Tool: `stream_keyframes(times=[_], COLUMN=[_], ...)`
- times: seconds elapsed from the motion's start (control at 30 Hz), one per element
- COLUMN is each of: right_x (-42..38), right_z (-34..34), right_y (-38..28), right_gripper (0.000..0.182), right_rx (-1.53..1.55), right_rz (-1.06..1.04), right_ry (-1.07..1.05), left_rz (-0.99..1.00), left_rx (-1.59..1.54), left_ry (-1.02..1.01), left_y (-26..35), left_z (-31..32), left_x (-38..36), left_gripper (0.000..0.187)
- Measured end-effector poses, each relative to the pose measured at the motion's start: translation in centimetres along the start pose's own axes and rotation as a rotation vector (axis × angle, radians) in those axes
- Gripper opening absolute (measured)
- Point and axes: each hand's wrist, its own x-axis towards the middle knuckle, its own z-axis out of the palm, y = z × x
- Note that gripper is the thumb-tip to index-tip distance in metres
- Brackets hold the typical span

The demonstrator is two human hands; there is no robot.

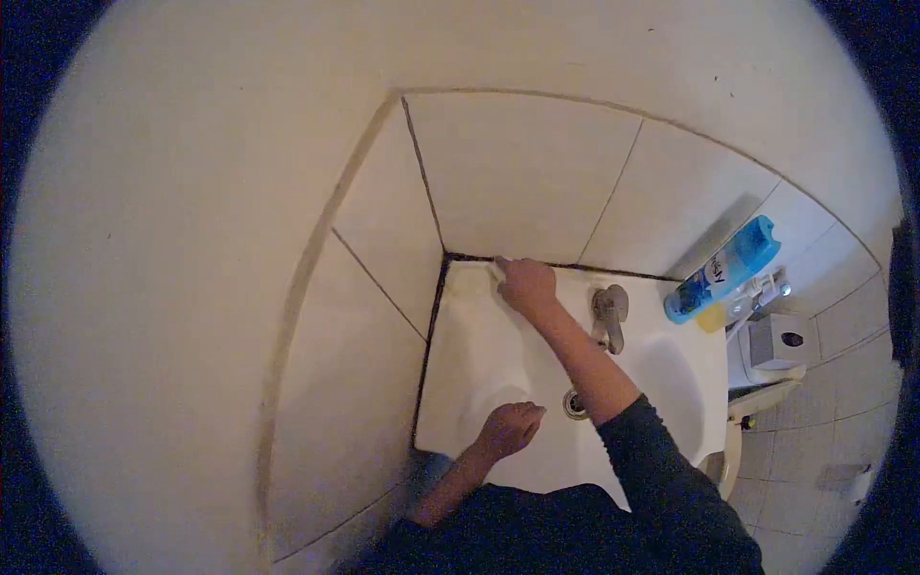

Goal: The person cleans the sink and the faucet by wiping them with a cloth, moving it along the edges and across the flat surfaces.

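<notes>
My right hand [529,287] is closed at the back edge of the white sink [479,355], against the dark seam [551,263] where sink and tiled wall meet. A small greyish piece [499,261] shows at its fingertips; what it is I cannot make out. Lower down, my left hand [510,430] is held over the left part of the basin with its fingers curled in. Whatever may be inside those fingers is hidden. The metal faucet [609,318] stands to the right of my right hand, and the drain [575,404] lies below my right forearm.
A blue bottle [724,270] stands on the sink's right back corner, with a yellowish bottle [712,318] beside it. Farther right is a grey box [777,341]. Tiled walls [517,172] close in the sink at the back and left.
</notes>
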Motion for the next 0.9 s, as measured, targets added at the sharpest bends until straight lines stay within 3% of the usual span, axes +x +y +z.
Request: stream_keyframes(times=[0.1,0.13,0.23,0.3,0.4,0.6,0.67,0.83,0.9], right_x=[-1.4,-2.4,-1.6,-0.7,0.6,-0.8,-0.2,2.3,1.8], right_z=[-2.0,-2.6,-1.4,0.1,-0.4,-2.3,-1.5,0.3,-1.2], right_y=[2.7,4.0,3.7,0.9,-1.9,2.4,0.4,-3.8,-3.1], right_gripper=[0.04,0.039,0.041,0.043,0.044,0.044,0.045,0.045,0.036], right_rx=[-0.087,-0.056,-0.111,-0.032,0.063,-0.079,-0.066,0.07,0.011], right_rz=[0.002,-0.021,0.028,-0.059,-0.073,-0.063,-0.075,-0.163,-0.139], right_ry=[-0.097,-0.018,-0.064,0.021,-0.031,-0.105,-0.086,0.013,-0.132], left_rz=[0.039,0.068,0.093,0.098,0.037,0.103,-0.001,-0.019,-0.004], left_rx=[-0.027,-0.004,0.024,0.024,-0.011,-0.032,-0.016,-0.04,-0.036], left_ry=[0.097,0.104,0.097,0.078,0.064,0.146,-0.03,0.009,0.04], left_y=[-0.3,-0.3,-0.4,-0.1,0.0,-0.6,-0.4,0.0,-0.1], left_z=[-0.3,-0.3,-0.2,0.0,-0.3,-0.1,0.0,-0.7,-0.4], left_x=[-0.1,0.0,0.1,0.1,0.0,0.2,0.2,-0.1,-0.4], left_gripper=[0.018,0.017,0.016,0.016,0.016,0.015,0.021,0.022,0.022])
